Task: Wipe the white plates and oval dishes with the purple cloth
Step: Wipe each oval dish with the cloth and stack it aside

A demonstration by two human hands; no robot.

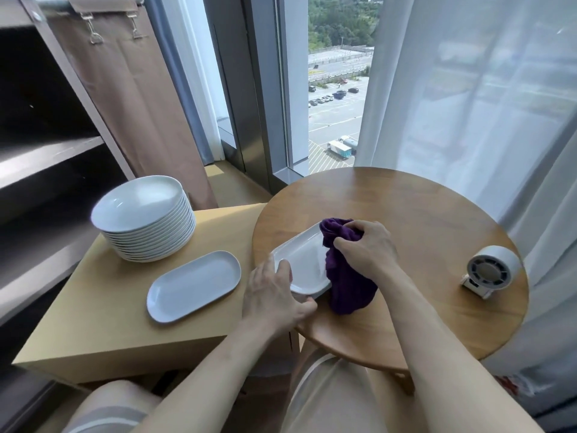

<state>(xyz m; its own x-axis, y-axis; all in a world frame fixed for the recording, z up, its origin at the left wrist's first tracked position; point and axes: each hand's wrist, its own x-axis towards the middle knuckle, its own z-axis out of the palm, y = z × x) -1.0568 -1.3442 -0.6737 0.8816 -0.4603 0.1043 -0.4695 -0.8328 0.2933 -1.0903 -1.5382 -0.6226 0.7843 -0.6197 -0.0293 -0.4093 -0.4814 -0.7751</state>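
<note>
Now a smooth white oval dish [304, 262] is gripped by the left hand [274, 296]; crumpled purple cloth [348, 284] is clutched by the right hand [367, 245].

Crumpled purple cloth [346, 276] covers right end of held white oval dish [304, 264]. Dish's near-left rim is under the left hand [274, 301].

Plates [142, 214]: white, glossy, smooth glaze.
Left oval dish [193, 285]: white, smooth, soft sheen.
Right oval dish [304, 264]: white, glossy, smooth.
Purple cloth [346, 276]: soft matt fabric, slightly fuzzy.
Round desk [406, 214]: brown wood, visible grain, satin finish.
Square desk [93, 307]: pale wood, smooth, matt.
Fan [490, 270]: white plastic, smooth.
Curtain [468, 89]: sheer white cloth.
</note>
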